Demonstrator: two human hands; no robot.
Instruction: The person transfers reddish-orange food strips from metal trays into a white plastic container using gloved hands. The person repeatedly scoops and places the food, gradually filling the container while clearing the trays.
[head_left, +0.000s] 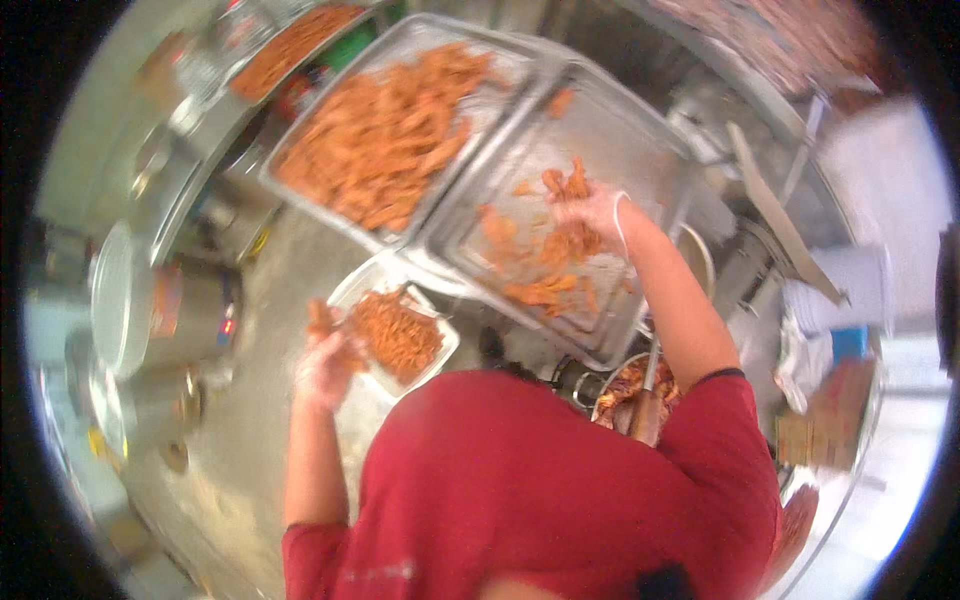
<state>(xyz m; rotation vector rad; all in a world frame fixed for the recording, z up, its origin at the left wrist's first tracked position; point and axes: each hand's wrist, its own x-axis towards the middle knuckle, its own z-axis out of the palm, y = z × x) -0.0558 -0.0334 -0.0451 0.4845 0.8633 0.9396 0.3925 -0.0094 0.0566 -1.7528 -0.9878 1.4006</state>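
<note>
My right hand (592, 210), in a clear glove with a white band at the wrist, grips several orange-coated food pieces (566, 184). It is above a metal sheet tray (480, 165) where more loose orange pieces (555, 289) lie. My left hand (326, 367) holds orange pieces (321, 319) too, blurred, next to a white square tub (446, 349) of orange crumbly food (397, 337). What exactly the food is, I cannot tell. On the left, a second metal tray (330, 214) carries a thick heap of orange-coated pieces (382, 135).
Close to my right side stands a round container (600, 401) of browned food with a utensil handle (645, 420). A large lidded drum (180, 307) is at the left. Farther off are a long tray of orange food (289, 52), a white bucket (844, 285) and a cardboard box (832, 420).
</note>
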